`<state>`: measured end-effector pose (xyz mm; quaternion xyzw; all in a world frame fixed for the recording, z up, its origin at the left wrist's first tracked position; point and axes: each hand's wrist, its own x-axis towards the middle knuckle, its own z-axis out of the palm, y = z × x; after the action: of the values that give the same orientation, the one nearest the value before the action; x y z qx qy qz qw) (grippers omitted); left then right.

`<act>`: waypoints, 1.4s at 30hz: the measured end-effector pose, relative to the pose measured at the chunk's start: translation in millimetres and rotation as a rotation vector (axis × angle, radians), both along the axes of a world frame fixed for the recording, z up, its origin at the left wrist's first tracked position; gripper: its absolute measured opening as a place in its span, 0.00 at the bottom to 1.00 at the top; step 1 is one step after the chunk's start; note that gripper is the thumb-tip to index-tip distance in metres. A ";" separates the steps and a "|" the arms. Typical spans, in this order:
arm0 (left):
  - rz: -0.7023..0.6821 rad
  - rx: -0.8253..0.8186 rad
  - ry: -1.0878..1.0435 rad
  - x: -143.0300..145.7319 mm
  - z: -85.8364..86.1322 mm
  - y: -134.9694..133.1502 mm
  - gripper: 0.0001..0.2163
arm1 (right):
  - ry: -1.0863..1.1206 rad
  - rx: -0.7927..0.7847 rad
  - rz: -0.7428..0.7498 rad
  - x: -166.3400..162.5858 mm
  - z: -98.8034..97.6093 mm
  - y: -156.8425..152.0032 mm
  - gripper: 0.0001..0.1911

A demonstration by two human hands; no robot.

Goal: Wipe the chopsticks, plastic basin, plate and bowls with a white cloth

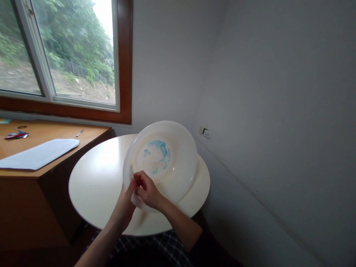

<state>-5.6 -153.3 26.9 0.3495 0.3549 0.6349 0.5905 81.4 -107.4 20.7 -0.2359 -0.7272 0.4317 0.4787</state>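
Observation:
A white plate (178,167) with a pale blue stain or print in its middle is held tilted up towards me above a round white table (94,185). My left hand (126,205) grips the plate's near rim from the left, fingers curled behind it. My right hand (147,191) is closed in a pinch on the same near rim, right beside the left hand's fingertips. The two hands touch each other at the rim.
A wooden desk (41,178) stands at the left under a window (63,52), with a white sheet (39,154), a pen (79,132) and small coloured items (16,135) on it. Grey walls close in at the right, with a wall socket (205,132) low down.

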 end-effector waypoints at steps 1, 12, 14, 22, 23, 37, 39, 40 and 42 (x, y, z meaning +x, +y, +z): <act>-0.002 0.006 0.006 -0.7 1.2 -0.4 0.36 | 0.038 0.006 -0.009 -3.7 0.3 0.2 0.11; -0.067 0.081 0.262 -23.2 12.9 -1.2 0.34 | 0.075 0.189 -0.020 -18.5 26.7 15.1 0.17; -0.059 0.129 0.303 -27.9 11.9 0.4 0.34 | 0.025 0.237 -0.047 -18.5 29.4 14.2 0.17; 0.036 0.146 0.484 -37.4 0.1 7.7 0.36 | -0.242 0.551 -0.147 -23.9 38.2 15.6 0.16; 0.048 0.106 0.471 -37.8 -1.2 7.7 0.35 | -0.298 0.604 -0.154 -24.4 42.1 17.1 0.17; 0.068 0.035 0.424 -37.0 -5.4 6.5 0.31 | -0.978 0.993 -0.581 -11.7 125.0 36.7 0.19; 0.073 0.044 0.408 -37.4 -6.5 7.5 0.32 | -0.992 0.954 -0.647 -6.2 133.8 45.1 0.18; 0.076 0.048 0.402 -37.6 -6.9 8.0 0.33 | -0.999 0.928 -0.684 -2.6 138.6 49.6 0.18; 0.073 0.056 0.398 -37.9 -7.6 8.5 0.33 | -1.019 0.870 -0.756 7.0 148.6 58.5 0.15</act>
<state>-43.5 -144.9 19.2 0.4711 0.4593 0.5840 0.4756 88.5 -48.9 169.4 -0.4288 -0.8321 -0.2482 0.2493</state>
